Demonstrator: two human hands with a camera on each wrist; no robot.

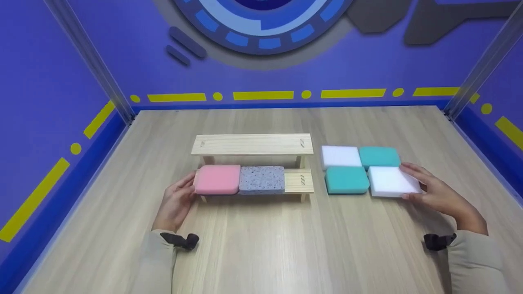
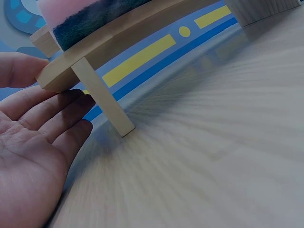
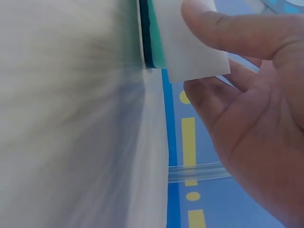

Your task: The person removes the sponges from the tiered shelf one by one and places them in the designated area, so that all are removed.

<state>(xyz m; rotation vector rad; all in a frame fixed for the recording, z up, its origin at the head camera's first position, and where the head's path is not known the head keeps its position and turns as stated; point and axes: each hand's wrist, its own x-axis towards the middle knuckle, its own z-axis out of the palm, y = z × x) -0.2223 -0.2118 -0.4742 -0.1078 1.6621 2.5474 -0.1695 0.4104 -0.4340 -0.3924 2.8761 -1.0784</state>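
My left hand (image 1: 175, 202) pinches the left end of a small two-step wooden rack (image 1: 299, 180), thumb and fingers at the lower board in the left wrist view. Next to it on that board lies a pink sponge (image 1: 217, 179) with a dark underside. A grey speckled block, like a pumice stone (image 1: 262, 179), sits against the sponge's right side. With my right hand (image 1: 443, 198) I hold a white sponge (image 1: 393, 181) by its right end, thumb in front and fingers behind. In the right wrist view this white sponge (image 3: 192, 47) partly covers a teal sponge (image 3: 156, 42).
Left of the held sponge lies a teal sponge (image 1: 346, 179). Behind are another white sponge (image 1: 340, 157) and a second teal one (image 1: 379, 157). The rack's bare upper board (image 1: 251, 144) stands behind the lower one. Blue panels (image 1: 261, 77) enclose the wooden table (image 1: 261, 253).
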